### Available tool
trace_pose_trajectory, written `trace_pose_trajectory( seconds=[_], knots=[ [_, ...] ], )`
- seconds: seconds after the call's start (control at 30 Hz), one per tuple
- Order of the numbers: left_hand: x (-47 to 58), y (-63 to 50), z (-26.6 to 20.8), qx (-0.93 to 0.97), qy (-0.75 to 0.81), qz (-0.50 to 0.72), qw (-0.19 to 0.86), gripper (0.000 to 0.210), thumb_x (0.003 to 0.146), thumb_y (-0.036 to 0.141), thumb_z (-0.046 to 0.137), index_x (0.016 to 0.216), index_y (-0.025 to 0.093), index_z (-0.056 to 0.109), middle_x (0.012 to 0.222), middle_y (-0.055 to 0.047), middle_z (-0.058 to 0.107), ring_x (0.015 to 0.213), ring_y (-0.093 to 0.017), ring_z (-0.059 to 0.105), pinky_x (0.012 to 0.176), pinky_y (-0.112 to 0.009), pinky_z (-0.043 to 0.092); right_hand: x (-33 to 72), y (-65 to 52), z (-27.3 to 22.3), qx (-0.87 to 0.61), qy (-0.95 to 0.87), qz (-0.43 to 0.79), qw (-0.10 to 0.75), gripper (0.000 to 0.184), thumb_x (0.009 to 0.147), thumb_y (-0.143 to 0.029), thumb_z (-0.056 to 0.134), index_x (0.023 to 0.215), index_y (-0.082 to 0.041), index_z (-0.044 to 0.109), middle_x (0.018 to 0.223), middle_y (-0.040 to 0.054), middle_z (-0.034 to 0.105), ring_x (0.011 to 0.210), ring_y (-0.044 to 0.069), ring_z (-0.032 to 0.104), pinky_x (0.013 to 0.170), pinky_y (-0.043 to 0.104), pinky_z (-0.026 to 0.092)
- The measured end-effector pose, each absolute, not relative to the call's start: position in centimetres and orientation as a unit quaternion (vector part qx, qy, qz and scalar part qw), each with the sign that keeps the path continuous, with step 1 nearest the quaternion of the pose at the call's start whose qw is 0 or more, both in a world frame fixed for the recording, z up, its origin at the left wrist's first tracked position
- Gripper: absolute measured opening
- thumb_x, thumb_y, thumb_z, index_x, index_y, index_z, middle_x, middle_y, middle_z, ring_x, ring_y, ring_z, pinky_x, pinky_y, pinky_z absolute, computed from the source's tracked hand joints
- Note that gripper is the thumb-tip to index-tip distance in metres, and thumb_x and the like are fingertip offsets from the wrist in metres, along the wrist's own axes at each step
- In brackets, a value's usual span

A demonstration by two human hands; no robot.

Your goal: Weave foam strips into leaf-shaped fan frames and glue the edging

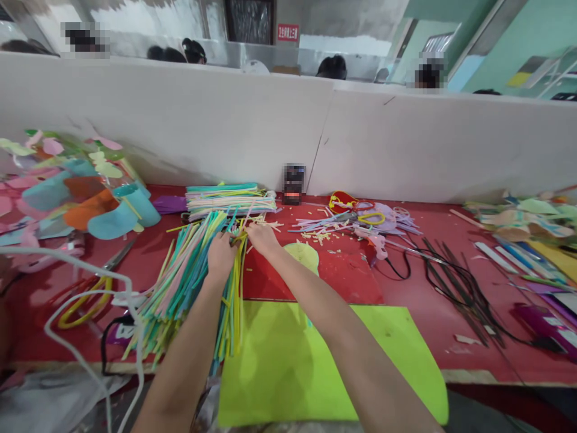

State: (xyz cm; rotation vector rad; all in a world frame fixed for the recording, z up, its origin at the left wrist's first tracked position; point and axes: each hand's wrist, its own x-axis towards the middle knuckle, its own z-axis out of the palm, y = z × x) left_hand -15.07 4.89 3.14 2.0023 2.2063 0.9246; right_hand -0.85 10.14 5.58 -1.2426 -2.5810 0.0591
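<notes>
Watching through the head camera. Left hand (222, 254) lies at the upper end of a loose sheaf of pastel strips (180, 282), right hand (262, 237) just beside it. Both grips: fingers curled inward at the tops of some long yellow strips (235, 313); the fingertips are hidden from me, so I cannot tell how tightly either is closed or how many strips each has hold of.

Sheaf fans toward me across the red worktop (439, 222), left of centre, its lower ends at the front edge. Mix of green, blue, pink and yellow. The yellow strips run down its right side, over the left margin of a lime-green sheet (279, 361), which overhangs the front edge. A second, neater stack of strips (229, 201) lies behind my hands.

Right forearm (336, 316) crosses above the sheet and partly covers a pale-yellow cut-out (306, 257). Small clippings (318, 236) scattered behind it. Farther right: yellow-handled scissors (373, 218), a pink glue gun (378, 245), thin dark rods (462, 294). Far left: larger scissors (106, 287), blades apart, handles yellow.
</notes>
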Motion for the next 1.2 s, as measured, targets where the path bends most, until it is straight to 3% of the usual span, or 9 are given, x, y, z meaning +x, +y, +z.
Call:
trace_pose_trajectory(
  seconds=[0.1,0.33,0.43,0.67,0.8,0.87,1.0,1.1,1.2],
  knots=[
    [-15.2,5.1,2.8,0.646,0.706,0.29,0.017,0.02,0.079,0.031,0.054,0.093,0.018,0.062,0.087,-0.01,0.059,0.078,-0.022,0.058,0.072,-0.03,0.042,-0.5,10.7,5.3,-0.445,-0.885,0.021,0.136,0.026,0.087,-0.011,0.041,0.088,-0.013,0.066,0.092,0.0098,0.068,0.093,0.021,0.059,0.082,0.03,0.042],
    [-15.6,5.6,2.3,0.629,0.723,0.276,0.068,0.015,0.077,0.031,0.058,0.084,0.018,0.06,0.078,-0.007,0.062,0.073,-0.02,0.059,0.067,-0.027,0.04,7.6,14.8,9.5,-0.59,-0.787,-0.011,0.179,0.034,0.091,-0.022,0.035,0.095,-0.013,0.067,0.095,0.0127,0.068,0.088,0.021,0.061,0.073,0.027,0.041],
    [-15.5,5.4,2.5,0.629,0.725,0.269,0.085,0.015,0.079,0.032,0.055,0.084,0.018,0.059,0.074,-0.004,0.06,0.07,-0.018,0.058,0.064,-0.026,0.039,13.5,15.8,11.2,-0.661,-0.689,-0.021,0.294,0.037,0.091,-0.034,0.037,0.092,-0.015,0.069,0.085,0.0106,0.07,0.078,0.019,0.061,0.07,0.026,0.041],
    [-15.1,4.9,3.6,0.616,0.734,0.285,0.021,0.027,0.081,0.04,0.048,0.09,0.018,0.06,0.08,-0.007,0.061,0.069,-0.019,0.057,0.064,-0.028,0.04,22.1,9.8,10.3,-0.6,-0.64,0.148,0.457,0.046,0.083,-0.053,0.045,0.071,-0.015,0.068,0.059,0.0032,0.066,0.046,0.012,0.053,0.051,0.023,0.038],
    [-13.8,4.2,5.9,0.615,0.71,0.34,-0.035,0.03,0.085,0.038,0.042,0.096,0.018,0.061,0.089,-0.008,0.063,0.076,-0.02,0.058,0.071,-0.03,0.043,22.9,4.9,8.9,-0.562,-0.577,0.291,0.516,0.051,0.079,-0.06,0.046,0.086,-0.015,0.068,0.061,0.0014,0.065,0.039,0.009,0.042,0.04,0.023,0.031],
    [-12.0,3.5,7.0,0.642,0.678,0.358,0.002,0.029,0.085,0.037,0.044,0.094,0.016,0.062,0.09,-0.008,0.064,0.077,-0.019,0.059,0.073,-0.029,0.044,22.8,3.2,7.9,-0.544,-0.531,0.343,0.552,0.049,0.078,-0.059,0.049,0.092,-0.017,0.067,0.059,-0.0007,0.061,0.039,0.008,0.04,0.038,0.022,0.03],
    [-6.8,1.9,7.1,0.708,0.59,0.37,0.118,0.028,0.086,0.037,0.045,0.097,0.017,0.061,0.095,-0.006,0.065,0.083,-0.018,0.06,0.075,-0.027,0.045,21.9,1.2,5.5,-0.523,-0.493,0.38,0.583,0.038,0.076,-0.053,0.057,0.075,-0.016,0.064,0.046,-0.0064,0.042,0.04,0.007,0.039,0.041,0.02,0.031],
    [-3.1,0.8,5.4,0.746,0.52,0.373,0.184,0.028,0.089,0.034,0.041,0.099,0.019,0.062,0.099,-0.006,0.065,0.092,-0.018,0.059,0.085,-0.029,0.043,20.8,0.5,4.0,-0.52,-0.498,0.418,0.553,0.037,0.078,-0.051,0.056,0.072,-0.015,0.064,0.049,-0.0045,0.048,0.041,0.007,0.041,0.043,0.021,0.034],
    [-1.1,0.1,3.7,0.758,0.485,0.342,0.272,0.029,0.088,0.034,0.044,0.105,0.02,0.062,0.101,-0.007,0.065,0.088,-0.017,0.06,0.083,-0.029,0.044,19.3,0.1,3.3,-0.507,-0.518,0.465,0.508,0.036,0.078,-0.05,0.056,0.079,-0.015,0.066,0.06,-0.0008,0.058,0.042,0.007,0.044,0.041,0.021,0.034]
  ],
)
